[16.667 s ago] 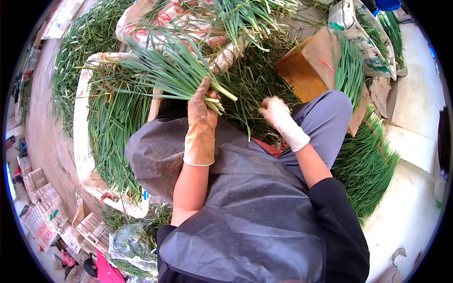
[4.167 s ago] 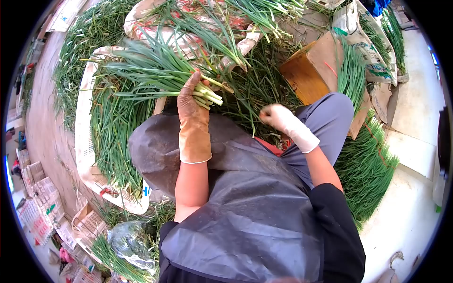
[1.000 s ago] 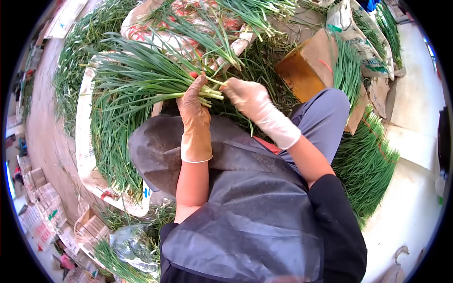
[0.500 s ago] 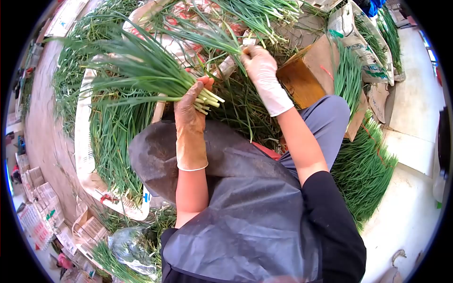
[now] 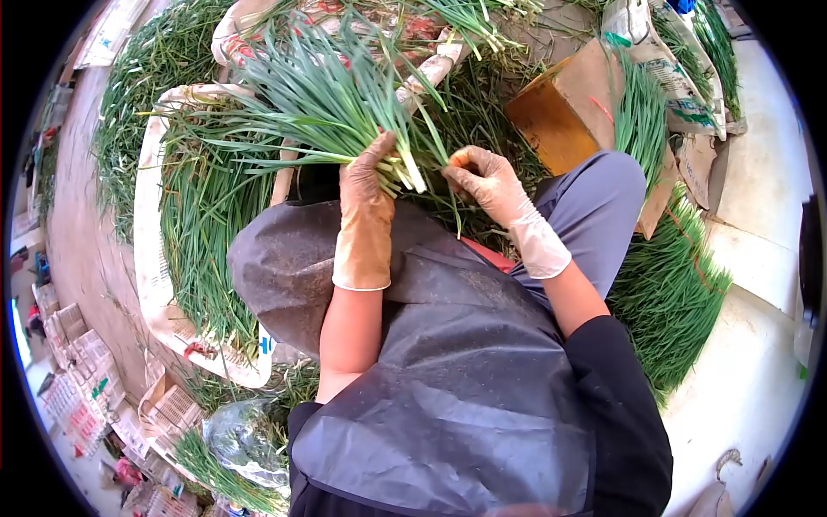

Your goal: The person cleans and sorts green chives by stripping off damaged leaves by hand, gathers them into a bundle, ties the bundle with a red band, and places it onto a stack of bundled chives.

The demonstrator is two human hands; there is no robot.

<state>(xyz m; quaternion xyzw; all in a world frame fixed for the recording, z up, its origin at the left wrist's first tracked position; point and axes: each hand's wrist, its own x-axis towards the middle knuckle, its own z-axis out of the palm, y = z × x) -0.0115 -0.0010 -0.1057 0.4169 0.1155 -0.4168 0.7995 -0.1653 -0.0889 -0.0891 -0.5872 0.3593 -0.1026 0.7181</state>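
Note:
My left hand (image 5: 369,194), in a stained white glove, is wrapped round the lower stalks of a bunch of green chives (image 5: 332,108). The leaves fan up and to the left, and the pale cut ends point down and right. Just right of those ends, my right hand (image 5: 489,183), also gloved, pinches a thin chive leaf (image 5: 435,138) between thumb and fingers. A loose strand hangs below these fingertips. Both hands are above my lap, which a dark apron (image 5: 439,414) covers.
To the left stands a white plastic crate (image 5: 153,250) full of chives. Loose greens (image 5: 465,112) lie beyond my hands. A cardboard box (image 5: 564,103) is by my right knee, with a tied chive bundle (image 5: 672,302) behind it. More chives (image 5: 469,21) lie at the top.
My right hand has come down and toward me, from holding several stalks at the upper right to pinching a leaf beside the bunch. My left hand and its bunch shifted slightly right.

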